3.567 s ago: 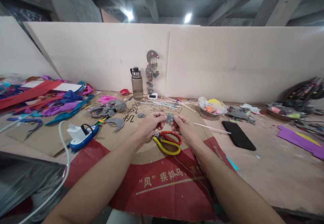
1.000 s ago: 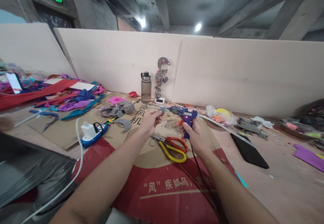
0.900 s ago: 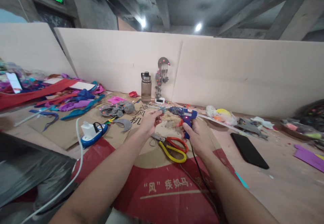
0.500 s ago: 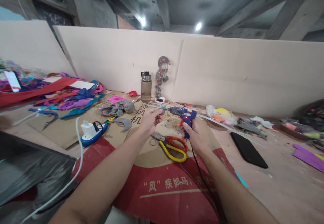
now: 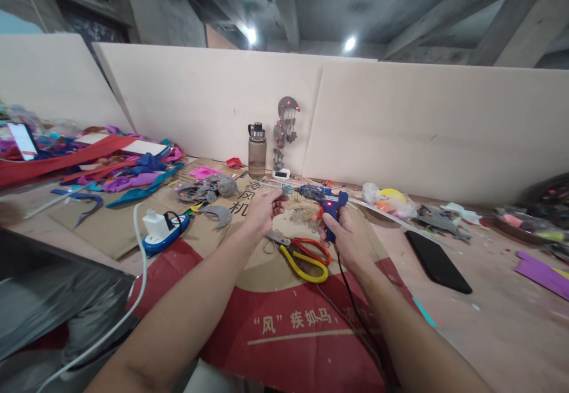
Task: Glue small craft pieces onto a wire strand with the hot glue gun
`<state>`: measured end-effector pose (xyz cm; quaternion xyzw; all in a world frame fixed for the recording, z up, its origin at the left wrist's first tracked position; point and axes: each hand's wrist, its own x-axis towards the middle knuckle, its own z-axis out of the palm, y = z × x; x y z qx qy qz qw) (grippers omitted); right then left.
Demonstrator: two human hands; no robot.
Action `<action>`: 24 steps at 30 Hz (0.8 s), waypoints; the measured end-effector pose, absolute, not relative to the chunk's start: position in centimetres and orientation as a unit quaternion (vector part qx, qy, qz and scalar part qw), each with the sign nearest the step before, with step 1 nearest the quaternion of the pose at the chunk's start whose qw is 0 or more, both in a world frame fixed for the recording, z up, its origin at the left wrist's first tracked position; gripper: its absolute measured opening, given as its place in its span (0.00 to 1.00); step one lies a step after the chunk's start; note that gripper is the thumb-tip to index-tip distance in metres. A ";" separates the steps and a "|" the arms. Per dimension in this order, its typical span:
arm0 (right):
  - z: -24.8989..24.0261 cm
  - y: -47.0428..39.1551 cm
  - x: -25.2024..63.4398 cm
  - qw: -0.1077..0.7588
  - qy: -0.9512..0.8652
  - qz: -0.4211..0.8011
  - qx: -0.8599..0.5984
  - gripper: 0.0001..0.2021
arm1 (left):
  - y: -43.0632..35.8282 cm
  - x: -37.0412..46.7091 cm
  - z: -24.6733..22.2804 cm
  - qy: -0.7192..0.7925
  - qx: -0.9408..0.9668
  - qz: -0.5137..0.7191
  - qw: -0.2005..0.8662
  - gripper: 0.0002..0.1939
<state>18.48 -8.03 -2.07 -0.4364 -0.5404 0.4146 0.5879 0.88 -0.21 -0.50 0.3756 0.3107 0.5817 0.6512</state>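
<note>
My left hand [image 5: 265,208] pinches a small grey and teal piece [image 5: 287,189] between thumb and fingertips. Wrapped round the handle of a blue glue gun [image 5: 332,203] is my right hand [image 5: 341,227]; the gun's nozzle points left at the small piece, a short gap away. A red light shows on the gun, and its black cord runs down between my arms. Below the hands, scissors [image 5: 306,262] with one red and one yellow handle lie on the cardboard [image 5: 262,274]. A grey crescent piece [image 5: 220,216] rests left of my left hand.
A water bottle [image 5: 256,153] and a hanging moon ornament [image 5: 288,108] stand at the back. Left are a blue-white power strip [image 5: 164,239], a white cable and coloured fabric scraps [image 5: 133,173]. A black phone [image 5: 438,261] and plastic bags [image 5: 389,200] lie right.
The glue gun and my right hand have shifted slightly right, widening the gap to the small piece. My left hand keeps its pinch, with the piece turned a little.
</note>
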 end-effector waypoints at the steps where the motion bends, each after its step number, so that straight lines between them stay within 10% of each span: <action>1: -2.2 -8.0 18.5 0.583 -0.545 0.411 -0.440 0.13 | -0.2 0.9 -0.5 0.310 0.379 0.582 0.650 0.07; 24: -2.4 -7.9 18.6 0.571 -0.567 0.382 -0.454 0.11 | -0.4 1.0 -0.7 0.288 0.429 0.583 0.627 0.09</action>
